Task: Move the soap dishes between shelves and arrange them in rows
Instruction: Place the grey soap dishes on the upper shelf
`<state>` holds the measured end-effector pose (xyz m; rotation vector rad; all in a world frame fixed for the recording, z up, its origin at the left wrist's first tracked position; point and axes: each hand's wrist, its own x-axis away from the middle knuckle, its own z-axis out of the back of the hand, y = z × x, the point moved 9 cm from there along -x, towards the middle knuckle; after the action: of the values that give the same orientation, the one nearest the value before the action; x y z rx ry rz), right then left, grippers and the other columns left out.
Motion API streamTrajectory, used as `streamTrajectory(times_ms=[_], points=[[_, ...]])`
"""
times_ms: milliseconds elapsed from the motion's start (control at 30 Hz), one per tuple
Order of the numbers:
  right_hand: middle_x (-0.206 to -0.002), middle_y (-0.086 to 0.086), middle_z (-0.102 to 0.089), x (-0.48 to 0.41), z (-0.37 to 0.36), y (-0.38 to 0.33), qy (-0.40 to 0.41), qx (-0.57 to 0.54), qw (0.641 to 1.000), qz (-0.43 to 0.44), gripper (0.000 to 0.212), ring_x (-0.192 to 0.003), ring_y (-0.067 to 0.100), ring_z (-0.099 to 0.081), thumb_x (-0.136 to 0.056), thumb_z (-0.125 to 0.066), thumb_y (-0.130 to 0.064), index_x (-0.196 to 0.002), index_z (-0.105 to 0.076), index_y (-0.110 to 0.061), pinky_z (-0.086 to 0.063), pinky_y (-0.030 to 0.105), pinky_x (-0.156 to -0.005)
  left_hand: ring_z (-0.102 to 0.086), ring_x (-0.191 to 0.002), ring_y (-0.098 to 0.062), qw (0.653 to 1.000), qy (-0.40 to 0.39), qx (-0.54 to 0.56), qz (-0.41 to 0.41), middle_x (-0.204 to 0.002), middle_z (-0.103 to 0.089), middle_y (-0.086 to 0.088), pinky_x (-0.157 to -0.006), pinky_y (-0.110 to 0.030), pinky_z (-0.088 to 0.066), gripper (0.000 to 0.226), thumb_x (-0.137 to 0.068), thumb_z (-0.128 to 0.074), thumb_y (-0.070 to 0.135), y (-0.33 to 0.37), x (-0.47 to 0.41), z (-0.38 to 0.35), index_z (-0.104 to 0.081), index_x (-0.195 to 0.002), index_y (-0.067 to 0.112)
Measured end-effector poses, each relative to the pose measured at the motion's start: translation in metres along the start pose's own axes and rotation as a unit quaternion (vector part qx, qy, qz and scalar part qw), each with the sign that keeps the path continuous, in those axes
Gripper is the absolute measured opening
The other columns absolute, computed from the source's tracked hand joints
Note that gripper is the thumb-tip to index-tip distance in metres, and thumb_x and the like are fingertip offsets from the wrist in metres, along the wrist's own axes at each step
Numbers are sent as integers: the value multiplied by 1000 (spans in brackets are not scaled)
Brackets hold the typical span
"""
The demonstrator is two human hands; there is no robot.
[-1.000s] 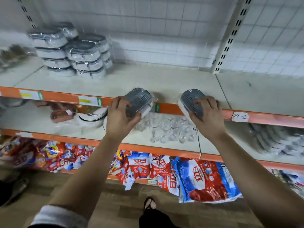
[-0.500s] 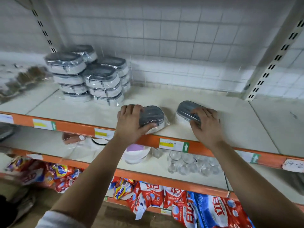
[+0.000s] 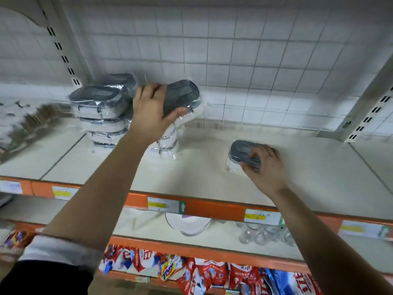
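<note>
Soap dish, grey-lidded, film-wrapped: gripped in the left hand and held tilted above the stacks at the back left of the shelf. Second dish: laid flat on the shelf, well right of the stacks, its near end clasped by the curled right hand. Glasses are kept one shelf below.

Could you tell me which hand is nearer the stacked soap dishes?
Left. The left hand is just above the stacked soap dishes; the right hand is well off to their right.
</note>
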<state>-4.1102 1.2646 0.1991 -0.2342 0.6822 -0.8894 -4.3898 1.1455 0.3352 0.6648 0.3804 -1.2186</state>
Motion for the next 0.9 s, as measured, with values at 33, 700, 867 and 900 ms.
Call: streamTrajectory(times_ms=[33, 700, 867, 900], points=[[-103, 4, -63, 0, -3, -5, 2, 6, 1000, -5, 30, -107, 31, -53, -78, -70, -38, -95, -62, -14, -39, 34, -95, -35, -129, -41, 1000, -12, -6, 1, -140, -45, -24, -110, -41, -23, 90, -87, -51, 70, -10, -13, 1, -44, -144, 0], [-109, 3, -63, -9, -45, -71, 59, 35, 996, -55, 46, -110, 35, -52, -68, -64, -52, -96, -70, -17, -53, 52, -81, -50, -118, -40, 953, -280, -68, -96, -128, -53, -25, -95, -36, -39, 53, -93, -66, 38, -82, -118, -68, -56, -132, 3], [-132, 5, -54, -14, -50, -67, 18, 36, 995, -89, 44, -122, 38, -46, -66, -85, -41, -102, -70, -21, -45, 51, -95, -53, -119, -38, 967, -218, -96, -92, -130, -55, -19, -98, -43, -46, 50, -92, -67, 40, -82, -116, -60, -58, -132, 11], [-133, 2, -52, -15, -50, -67, 8, 39, 995, -95, 44, -122, 36, -45, -67, -87, -39, -103, -69, -22, -43, 48, -95, -54, -118, -38, 969, -202, -107, -93, -128, -56, -19, -96, -43, -47, 48, -92, -67, 40, -80, -112, -57, -59, -131, 12]])
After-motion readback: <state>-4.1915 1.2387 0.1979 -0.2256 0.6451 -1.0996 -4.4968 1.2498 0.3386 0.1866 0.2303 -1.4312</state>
